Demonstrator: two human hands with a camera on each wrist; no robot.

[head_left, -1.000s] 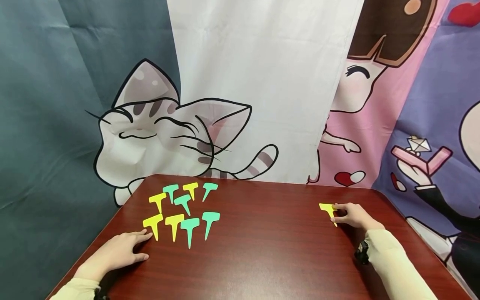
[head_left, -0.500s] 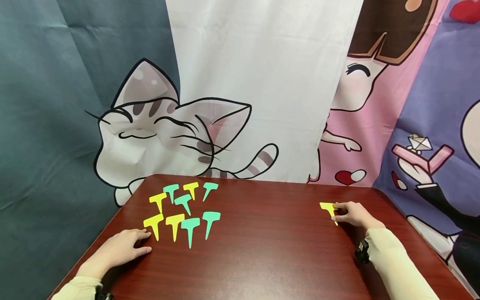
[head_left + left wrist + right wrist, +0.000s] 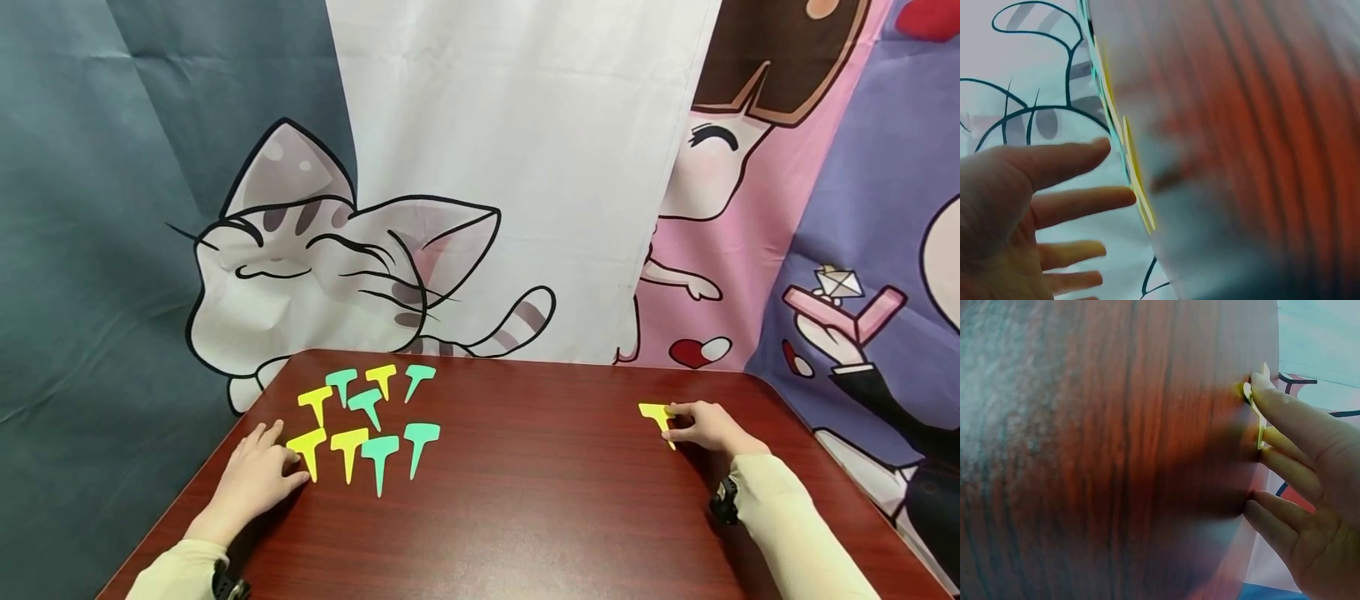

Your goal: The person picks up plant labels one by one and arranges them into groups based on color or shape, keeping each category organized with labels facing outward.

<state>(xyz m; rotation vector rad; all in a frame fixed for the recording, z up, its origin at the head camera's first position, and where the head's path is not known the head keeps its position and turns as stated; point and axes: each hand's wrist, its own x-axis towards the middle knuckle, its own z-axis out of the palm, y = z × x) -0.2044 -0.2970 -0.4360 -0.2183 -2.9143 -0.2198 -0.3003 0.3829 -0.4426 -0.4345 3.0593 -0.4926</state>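
Several yellow and green T-shaped plant labels lie flat on the table's left part. At the nearest-left yellow plant label (image 3: pixel 307 452), my left hand (image 3: pixel 255 477) has its index fingertip right at the crossbar and its thumb by the stem. The left wrist view shows that hand's fingers (image 3: pixel 1085 201) straight and spread. Far to the right, my right hand (image 3: pixel 708 430) pinches another yellow plant label (image 3: pixel 653 412) between thumb and fingers, low at the tabletop. Part of its stem and crossbar end is hidden by the fingers. In the right wrist view this label (image 3: pixel 1261 434) appears nearly edge-on.
Green labels (image 3: pixel 380 460) and a second front yellow label (image 3: pixel 348 450) lie just right of my left hand, with a further row behind. The glossy brown table (image 3: pixel 525 483) ends at a printed cloth backdrop (image 3: pixel 517 167). Each wrist wears a black camera.
My left hand has moved forward and turned, fingers now pointing away, with its index finger and thumb at the front-left yellow plant label. The right hand keeps its grip and place.
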